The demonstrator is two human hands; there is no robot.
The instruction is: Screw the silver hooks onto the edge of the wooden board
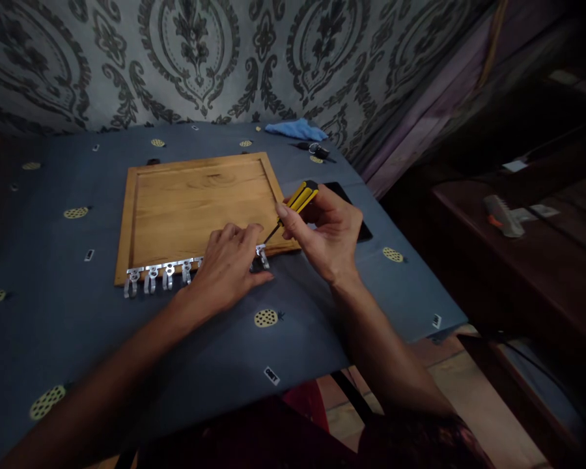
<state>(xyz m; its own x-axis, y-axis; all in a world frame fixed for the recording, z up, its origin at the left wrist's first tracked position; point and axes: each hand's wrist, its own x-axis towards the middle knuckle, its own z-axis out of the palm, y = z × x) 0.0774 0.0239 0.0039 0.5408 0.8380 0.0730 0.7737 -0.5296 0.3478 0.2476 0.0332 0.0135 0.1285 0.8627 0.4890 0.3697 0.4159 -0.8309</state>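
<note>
A wooden board [200, 202] with a raised frame lies flat on the table. Along its front edge runs a metal hook rail [168, 268], its several silver double hooks hanging toward me. My left hand [227, 264] is closed over the right part of the rail, fingers on the board side and thumb below, hiding some of the hooks. Pinched in my right hand [327, 231] is a screwdriver [300, 198] with a yellow and black handle. It slants down to the left, its tip at the rail's right end; whether a screw sits there I cannot tell.
The table [317, 345] wears a blue cloth printed with pineapples. A flat black object [361, 221] lies partly behind my right hand. Farther back are a blue cloth [297, 129] and some keys [315, 150]. A patterned curtain [190, 58] hangs behind the table.
</note>
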